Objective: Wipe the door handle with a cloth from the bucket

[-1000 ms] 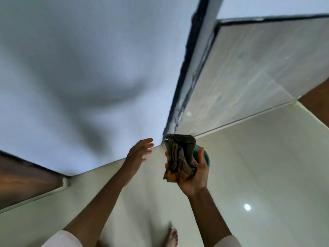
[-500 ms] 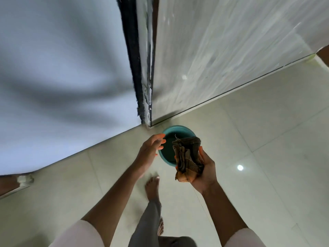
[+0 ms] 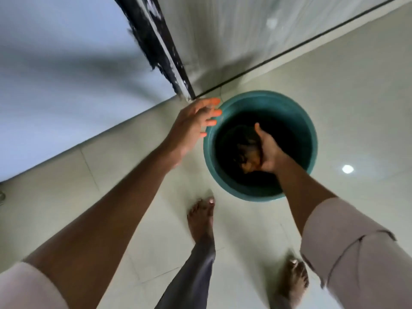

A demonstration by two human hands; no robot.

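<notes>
Progress: I judge this as one end of the job, since the cloth is at the bucket and no door handle shows in my view. Whether it is being fetched or put back, I cannot tell from here.
Left to do: any wiping of the handle has to happen somewhere above this view; I see only the lower edge of a door and the floor.
Right hand: my right hand is down inside the bucket's mouth, fingers curled around the bunched brown cloth, thumb pointing up.
Left hand: my left hand is spread with nothing in it, fingertips just beside the bucket's near rim; touching or not, I cannot say because of blur.
Cloth: crumpled in the right palm, below rim level, dark and orange-brown patches showing.
Bucket: round, teal, upright on the pale tiles near the foot of the door.
Bucket contents: the interior reads almost black. I cannot make out water or further cloths beyond the one held.
Feet: both bare, on the tiles just short of the bucket.
</notes>
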